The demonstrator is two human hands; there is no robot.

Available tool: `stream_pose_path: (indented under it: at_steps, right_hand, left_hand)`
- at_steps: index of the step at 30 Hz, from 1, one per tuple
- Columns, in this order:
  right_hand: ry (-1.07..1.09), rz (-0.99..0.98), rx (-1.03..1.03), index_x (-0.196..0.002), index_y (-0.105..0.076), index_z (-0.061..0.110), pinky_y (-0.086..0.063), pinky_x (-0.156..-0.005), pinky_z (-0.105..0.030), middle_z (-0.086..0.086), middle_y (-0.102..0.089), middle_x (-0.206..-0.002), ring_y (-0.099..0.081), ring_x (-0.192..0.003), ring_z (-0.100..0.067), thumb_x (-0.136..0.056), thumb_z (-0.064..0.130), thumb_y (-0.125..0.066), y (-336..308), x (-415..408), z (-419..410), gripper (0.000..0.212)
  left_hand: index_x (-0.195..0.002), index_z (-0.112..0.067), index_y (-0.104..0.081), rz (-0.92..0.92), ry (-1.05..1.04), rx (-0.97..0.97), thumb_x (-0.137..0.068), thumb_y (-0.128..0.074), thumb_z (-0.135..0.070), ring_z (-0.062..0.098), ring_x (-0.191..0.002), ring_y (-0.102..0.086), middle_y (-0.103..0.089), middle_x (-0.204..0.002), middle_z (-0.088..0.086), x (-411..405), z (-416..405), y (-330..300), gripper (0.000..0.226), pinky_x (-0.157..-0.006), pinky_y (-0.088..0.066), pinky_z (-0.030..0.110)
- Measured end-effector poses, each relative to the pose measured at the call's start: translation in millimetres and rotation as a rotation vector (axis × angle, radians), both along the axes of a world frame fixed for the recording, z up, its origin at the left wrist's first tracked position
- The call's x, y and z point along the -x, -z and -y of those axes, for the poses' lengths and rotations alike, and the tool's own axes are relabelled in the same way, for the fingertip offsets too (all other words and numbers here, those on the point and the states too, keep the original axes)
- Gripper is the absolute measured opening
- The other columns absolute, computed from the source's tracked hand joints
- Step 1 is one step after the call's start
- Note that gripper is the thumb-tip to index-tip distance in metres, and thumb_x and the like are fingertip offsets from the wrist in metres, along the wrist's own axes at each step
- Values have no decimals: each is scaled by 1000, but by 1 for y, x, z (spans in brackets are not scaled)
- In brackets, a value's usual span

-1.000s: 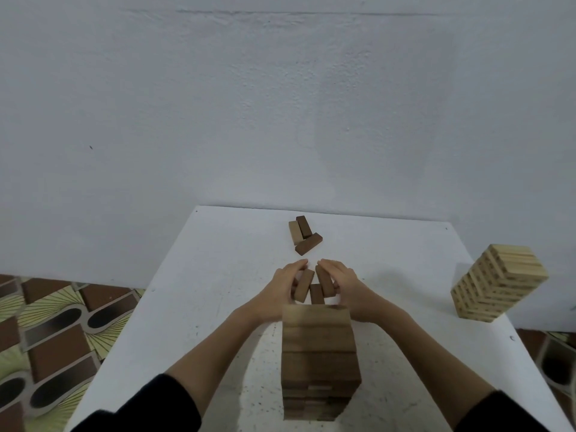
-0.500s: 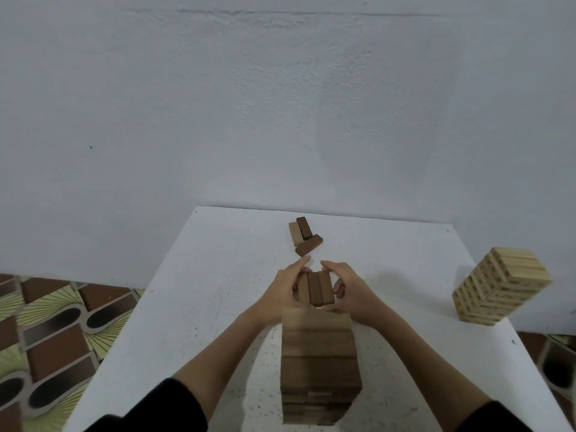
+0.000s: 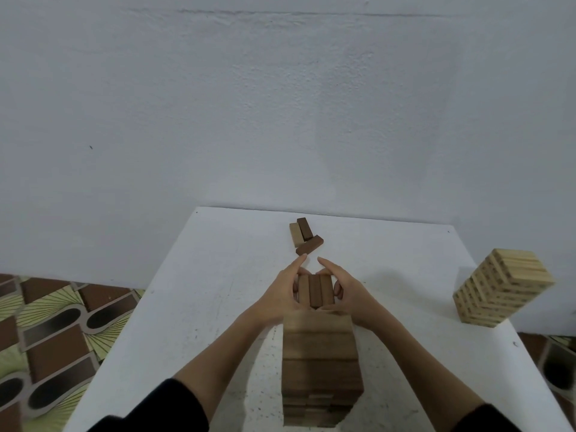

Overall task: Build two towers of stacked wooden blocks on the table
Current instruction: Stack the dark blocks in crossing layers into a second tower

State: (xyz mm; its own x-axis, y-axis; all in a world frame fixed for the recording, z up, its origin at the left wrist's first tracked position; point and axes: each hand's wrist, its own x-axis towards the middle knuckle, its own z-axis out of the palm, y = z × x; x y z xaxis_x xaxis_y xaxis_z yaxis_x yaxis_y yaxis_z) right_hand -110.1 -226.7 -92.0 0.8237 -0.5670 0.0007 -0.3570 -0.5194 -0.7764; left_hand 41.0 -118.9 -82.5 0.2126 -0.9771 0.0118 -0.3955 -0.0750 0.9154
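From the head view, both hands work just beyond the top of the dark wooden tower (image 3: pixel 321 363), which stands near the tabletop's (image 3: pixel 202 291) near edge, about midway along it. The left hand (image 3: pixel 280 296) and the right hand (image 3: pixel 349 294) press in from either side on a set of three blocks (image 3: pixel 315 289) lying side by side, fingers mostly straight along the outer blocks with the index fingers reaching forward past them. The three look squared up into one layer. Whether they rest on the tabletop behind the tower or are already lifted cannot be told from this angle.

Three loose blocks (image 3: pixel 304 236) lie toward the far edge, two side by side and a third angled across their near ends. A pale finished-looking tower (image 3: pixel 501 288) stands at the right edge, well apart from the hands.

The step in hand appears to be gathering a layer for the dark tower, with the pale tower seemingly complete. The next move likely calls for keeping steady inward pressure so the middle block does not drop out, carrying the set over the tower top, turning it crosswise to the layer beneath, and setting it down flush without nudging the stack. The loose blocks would make a further layer.
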Motion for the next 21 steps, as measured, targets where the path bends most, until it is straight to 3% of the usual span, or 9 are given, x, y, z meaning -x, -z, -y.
stream_pose_path:
  at_steps: [4,6,8,11,13,18,21]
  right_hand:
    - [18,4,-27,-141,-30,28,-45,-71,-16,6,-53,-119,-49,-75,0,-76,18,-75,-4,-1,-2,79]
    - [25,8,-69,-138,-31,31,-43,-70,-11,10,-53,-114,-49,-80,5,-75,20,-77,-12,-1,-4,79]
    - [12,11,-56,-134,-29,39,-39,-76,-9,18,-49,-113,-45,-94,0,-67,33,-80,-26,0,-8,85]
    - [-27,9,-9,-136,-32,39,-32,-92,-19,12,-47,-118,-38,-110,-11,-66,29,-83,-60,-1,-10,87]
    - [-49,50,-21,-138,-32,37,-29,-92,-16,9,-46,-123,-38,-115,-7,-69,19,-82,-89,-1,-11,87]
    - [-47,127,16,-138,-34,34,-30,-103,-24,12,-51,-124,-45,-119,-3,-67,22,-84,-156,4,-22,88]
    - [-65,174,26,-138,-36,31,-31,-103,-19,17,-54,-117,-48,-112,7,-67,19,-84,-188,16,-43,86]
  left_hand:
    - [-142,-13,-26,39,15,-22,-52,-74,-49,-13,-73,-52,-49,-106,-8,1,-2,-6,108,-68,-41,8]
    - [-143,-18,-26,90,22,-52,-58,-75,-41,-6,-79,-52,-50,-112,-4,0,-3,-12,101,-70,-39,6]
    - [-140,-30,-25,137,18,-61,-58,-78,-39,2,-89,-47,-50,-118,-5,-4,-5,-21,98,-74,-36,4]
    - [-138,-38,-25,187,18,-28,-61,-87,-25,-4,-107,-39,-48,-113,-17,-12,-6,-47,100,-84,-32,4]
    - [-135,-40,-26,202,10,13,-63,-86,-19,-5,-112,-41,-49,-112,-19,-16,-7,-72,95,-88,-32,5]
    - [-144,-30,-24,137,-16,111,-66,-84,-11,-3,-112,-50,-54,-118,-11,-14,-26,-139,100,-94,-38,7]
    - [-144,-32,-23,178,-20,157,-67,-84,-13,-3,-110,-51,-54,-117,-12,-4,-48,-171,101,-94,-41,12]
